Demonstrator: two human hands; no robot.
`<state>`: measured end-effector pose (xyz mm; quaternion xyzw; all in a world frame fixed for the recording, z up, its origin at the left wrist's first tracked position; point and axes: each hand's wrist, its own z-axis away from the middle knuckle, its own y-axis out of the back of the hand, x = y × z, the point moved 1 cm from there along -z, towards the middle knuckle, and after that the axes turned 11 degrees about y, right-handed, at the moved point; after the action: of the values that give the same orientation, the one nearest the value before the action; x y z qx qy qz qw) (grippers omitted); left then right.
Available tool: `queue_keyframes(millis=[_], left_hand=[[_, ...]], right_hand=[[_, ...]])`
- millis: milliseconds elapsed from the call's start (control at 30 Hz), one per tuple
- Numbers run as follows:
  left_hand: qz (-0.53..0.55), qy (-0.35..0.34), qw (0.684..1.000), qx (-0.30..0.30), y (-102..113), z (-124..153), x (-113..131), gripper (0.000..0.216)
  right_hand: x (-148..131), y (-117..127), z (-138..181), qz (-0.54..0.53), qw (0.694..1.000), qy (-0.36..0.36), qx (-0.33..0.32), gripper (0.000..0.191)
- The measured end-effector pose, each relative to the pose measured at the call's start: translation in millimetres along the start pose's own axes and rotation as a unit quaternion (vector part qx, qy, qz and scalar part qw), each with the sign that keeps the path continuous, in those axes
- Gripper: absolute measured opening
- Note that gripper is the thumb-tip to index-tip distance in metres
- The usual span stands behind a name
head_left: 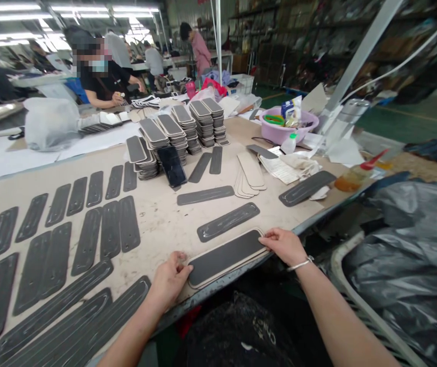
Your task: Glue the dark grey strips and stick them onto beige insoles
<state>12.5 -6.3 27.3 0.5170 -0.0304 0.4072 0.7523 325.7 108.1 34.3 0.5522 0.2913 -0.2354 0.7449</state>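
Observation:
A dark grey rounded panel (228,255) lies on a slightly larger cream backing piece at the table's near edge, with more cream layers showing beneath. At its left end, my left hand (171,279) pinches the edge between thumb and fingers. My right hand (285,245), a bangle on its wrist, grips the right end corner the same way. Just beyond lies a grey strip (228,222) with a shiny glue-like line around its face. Farther off, several cream pieces (251,171) are fanned out beside another grey strip (205,195).
Rows of grey strips (128,224) cover the table's left side. Stacked panels (172,127) stand at the back behind a phone (171,165). To the right are a pink basin (290,125), a bottle of amber liquid (352,178) and a crate edge (336,260). A co-worker (103,81) sits opposite.

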Motion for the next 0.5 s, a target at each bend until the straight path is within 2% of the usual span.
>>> queue_keyframes(millis=[67, 267, 500], left_hand=[[0.019, -0.001, 1.0, -0.003, -0.8, -0.6, -1.9, 0.027], [0.011, -0.002, 1.0, 0.006, -2.0, -0.4, -4.6, 0.015], [0.022, -0.016, 1.0, 0.008, -0.2, 3.2, 0.0, 0.009]], right_hand=[[0.3, 0.3, 0.0, 0.003, 1.0, 0.004, -0.002, 0.019], [5.8, -0.6, 0.4, 0.001, 1.0, 0.03, -0.004, 0.027], [13.1, -3.5, -2.4, 0.013, 0.999, 0.025, -0.014, 0.034]])
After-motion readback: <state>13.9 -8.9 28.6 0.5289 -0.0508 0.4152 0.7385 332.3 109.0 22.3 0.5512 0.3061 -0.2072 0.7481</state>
